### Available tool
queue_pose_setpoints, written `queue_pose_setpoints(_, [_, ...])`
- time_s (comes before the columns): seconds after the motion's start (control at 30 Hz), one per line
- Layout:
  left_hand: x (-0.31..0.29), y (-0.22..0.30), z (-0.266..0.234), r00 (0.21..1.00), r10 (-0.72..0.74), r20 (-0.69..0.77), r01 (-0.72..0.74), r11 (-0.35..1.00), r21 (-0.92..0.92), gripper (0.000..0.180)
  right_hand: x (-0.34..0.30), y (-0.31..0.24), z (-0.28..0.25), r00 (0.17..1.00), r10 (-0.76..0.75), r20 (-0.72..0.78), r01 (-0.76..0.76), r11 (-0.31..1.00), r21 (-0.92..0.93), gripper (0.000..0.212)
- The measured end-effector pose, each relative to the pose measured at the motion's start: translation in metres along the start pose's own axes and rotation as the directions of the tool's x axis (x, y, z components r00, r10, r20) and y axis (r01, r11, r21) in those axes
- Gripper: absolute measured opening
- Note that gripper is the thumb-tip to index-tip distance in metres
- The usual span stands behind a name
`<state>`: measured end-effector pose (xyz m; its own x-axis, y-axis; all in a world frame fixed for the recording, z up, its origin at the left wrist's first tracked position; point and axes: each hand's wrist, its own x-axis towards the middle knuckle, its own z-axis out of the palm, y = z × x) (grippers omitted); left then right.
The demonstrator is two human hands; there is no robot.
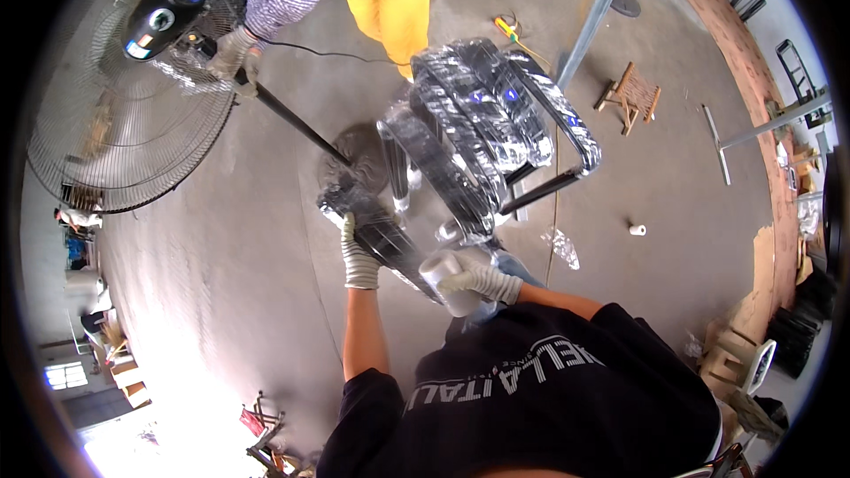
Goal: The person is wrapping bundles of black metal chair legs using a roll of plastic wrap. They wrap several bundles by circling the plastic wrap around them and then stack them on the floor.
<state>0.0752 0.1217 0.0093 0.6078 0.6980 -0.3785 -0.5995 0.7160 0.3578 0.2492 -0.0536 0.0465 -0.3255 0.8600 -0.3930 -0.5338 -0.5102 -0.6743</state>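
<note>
My left hand (359, 257), in a striped work glove, is closed around a long black part (390, 243) wrapped in clear film. The part slants across in front of me, its far end near the round fan base. In my right hand (485, 281), also gloved, is a whitish roll of stretch film (440, 267). The roll lies against the near end of the black part. Just beyond my hands stands a bundle of black tubular frames (478, 106), wrapped in shiny clear film.
Across from me, a person in yellow trousers (390, 9) grips the pole (297, 128) of a large caged fan (133, 124). Its dark cord trails toward the bundle. A small wooden stool (630, 96), a white roll (637, 230) and a film scrap (564, 248) lie rightward.
</note>
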Motion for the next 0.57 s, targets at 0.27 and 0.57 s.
queue_pose_setpoints(0.27, [0.070, -0.035, -0.010, 0.974, -0.227, -0.004, 0.225, 0.971, -0.085, 0.058, -0.001, -0.010, -0.032, 0.966, -0.105, -0.235, 0.093, 0.994, -0.058, 0.046])
queue_pose_setpoints(0.57, [0.074, -0.043, -0.006, 0.997, -0.040, -0.064, 0.042, 0.999, 0.016, 0.047, -0.054, -0.035, -0.051, 0.846, -0.257, -0.467, 0.164, 0.959, -0.231, 0.076])
